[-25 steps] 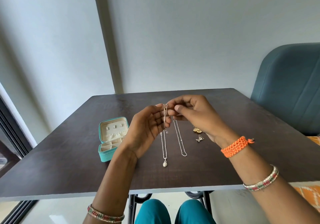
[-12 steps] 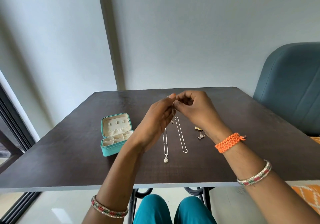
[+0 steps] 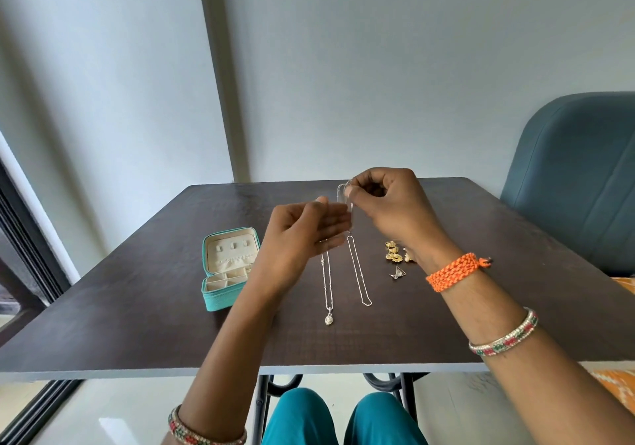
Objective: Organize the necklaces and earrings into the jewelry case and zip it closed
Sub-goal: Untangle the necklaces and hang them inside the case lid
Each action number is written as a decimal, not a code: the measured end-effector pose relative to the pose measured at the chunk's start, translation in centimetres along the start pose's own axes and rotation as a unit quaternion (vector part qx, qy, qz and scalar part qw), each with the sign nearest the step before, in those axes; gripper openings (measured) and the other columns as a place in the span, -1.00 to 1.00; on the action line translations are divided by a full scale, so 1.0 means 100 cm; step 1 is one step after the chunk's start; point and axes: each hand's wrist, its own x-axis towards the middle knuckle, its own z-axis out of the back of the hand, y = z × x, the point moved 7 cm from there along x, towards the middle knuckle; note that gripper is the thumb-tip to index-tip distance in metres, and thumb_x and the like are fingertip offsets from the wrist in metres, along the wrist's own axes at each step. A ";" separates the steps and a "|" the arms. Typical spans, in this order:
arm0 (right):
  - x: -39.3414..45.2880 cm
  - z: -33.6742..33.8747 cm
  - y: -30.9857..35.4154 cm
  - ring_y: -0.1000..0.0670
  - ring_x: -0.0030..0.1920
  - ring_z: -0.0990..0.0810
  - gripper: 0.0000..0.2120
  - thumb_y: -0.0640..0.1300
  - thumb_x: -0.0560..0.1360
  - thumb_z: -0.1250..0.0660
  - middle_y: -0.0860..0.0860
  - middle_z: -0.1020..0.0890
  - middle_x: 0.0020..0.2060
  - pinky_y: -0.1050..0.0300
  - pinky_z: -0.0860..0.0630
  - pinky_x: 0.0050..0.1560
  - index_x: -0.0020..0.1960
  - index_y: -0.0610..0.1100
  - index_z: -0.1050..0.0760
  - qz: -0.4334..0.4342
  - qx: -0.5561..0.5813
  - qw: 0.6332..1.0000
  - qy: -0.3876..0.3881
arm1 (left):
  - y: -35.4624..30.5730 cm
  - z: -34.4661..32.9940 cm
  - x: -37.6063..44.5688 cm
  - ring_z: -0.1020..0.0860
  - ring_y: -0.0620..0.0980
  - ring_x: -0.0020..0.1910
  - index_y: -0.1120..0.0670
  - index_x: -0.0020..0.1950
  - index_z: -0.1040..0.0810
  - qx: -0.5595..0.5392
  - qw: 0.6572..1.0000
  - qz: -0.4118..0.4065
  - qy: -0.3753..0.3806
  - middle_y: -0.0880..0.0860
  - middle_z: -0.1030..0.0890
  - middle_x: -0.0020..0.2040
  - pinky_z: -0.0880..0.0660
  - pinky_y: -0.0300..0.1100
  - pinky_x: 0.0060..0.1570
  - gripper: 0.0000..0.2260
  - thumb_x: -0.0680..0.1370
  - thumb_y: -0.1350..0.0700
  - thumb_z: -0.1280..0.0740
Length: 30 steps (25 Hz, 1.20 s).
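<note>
Above the middle of the table (image 3: pixel 137 324), the right hand (image 3: pixel 388 211) pinches the top of a thin chain necklace (image 3: pixel 357 273), whose lower loop lies on the table. Left hand (image 3: pixel 302 235) hovers beside it, fingers straight, holding nothing. Pendant necklace (image 3: pixel 328 293) lies alongside. Teal jewelry case (image 3: pixel 226 269) sits unzipped toward the left edge; earrings (image 3: pixel 395 259) lie right of the chains.

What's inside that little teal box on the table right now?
The teal box stands open. Its cream lid lining shows small tabs, and the divided compartments below look empty of jewelry. The left hand covers the box's right edge, so that part cannot be seen.
</note>
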 end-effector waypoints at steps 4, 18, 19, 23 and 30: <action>0.003 0.002 0.009 0.17 -0.36 -0.50 -0.88 -0.24 0.45 -0.39 0.08 -0.58 -0.41 0.27 -0.45 -0.24 -0.27 -0.13 -0.58 -0.006 0.016 1.000 0.025 | -0.014 0.014 -0.004 -0.61 -0.02 -0.29 0.11 -0.14 -0.62 0.091 0.984 -0.095 -0.122 0.07 -0.65 -0.25 -0.55 -0.17 -0.39 -0.82 0.59 0.15 -0.26; -0.019 0.002 0.057 0.07 -0.29 -0.60 -0.93 -0.20 0.45 -0.40 -0.01 -0.67 -0.34 0.23 -0.51 -0.22 -0.18 -0.08 -0.65 0.138 -0.170 0.975 0.035 | -0.028 0.017 0.014 -0.33 -0.04 -0.35 0.17 -0.21 -0.59 0.215 0.971 -0.100 -0.016 0.09 -0.52 -0.33 -0.27 -0.16 -0.30 -0.79 0.52 0.04 -0.38; -0.021 0.003 0.059 0.06 -0.28 -0.60 -0.93 -0.19 0.45 -0.40 0.00 -0.66 -0.33 0.22 -0.51 -0.20 -0.18 -0.08 -0.64 0.143 -0.171 0.974 0.029 | -0.029 0.015 0.013 -0.33 -0.03 -0.33 0.17 -0.19 -0.59 0.207 0.974 -0.094 -0.005 0.11 -0.51 -0.29 -0.28 -0.15 -0.29 -0.79 0.52 0.03 -0.37; -0.021 0.006 0.060 0.08 -0.27 -0.57 -0.92 -0.22 0.46 -0.39 0.03 -0.64 -0.34 0.29 -0.47 -0.24 -0.19 -0.09 -0.62 0.145 -0.150 0.978 0.026 | -0.032 0.010 0.014 -0.45 -0.12 -0.27 0.08 -0.21 -0.51 0.065 0.995 -0.059 0.038 -0.03 -0.59 -0.27 -0.40 -0.32 -0.30 -0.82 0.56 0.19 -0.20; -0.020 0.004 0.050 0.25 -0.38 -0.52 -0.93 -0.22 0.46 -0.40 0.16 -0.59 -0.39 0.48 -0.36 -0.33 -0.15 -0.08 -0.63 0.109 -0.078 0.991 0.033 | -0.029 0.007 0.013 -0.47 -0.11 -0.25 0.05 0.00 -0.46 -0.023 0.998 -0.046 0.039 0.02 -0.57 -0.22 -0.38 -0.27 -0.21 -0.94 0.56 0.20 -0.27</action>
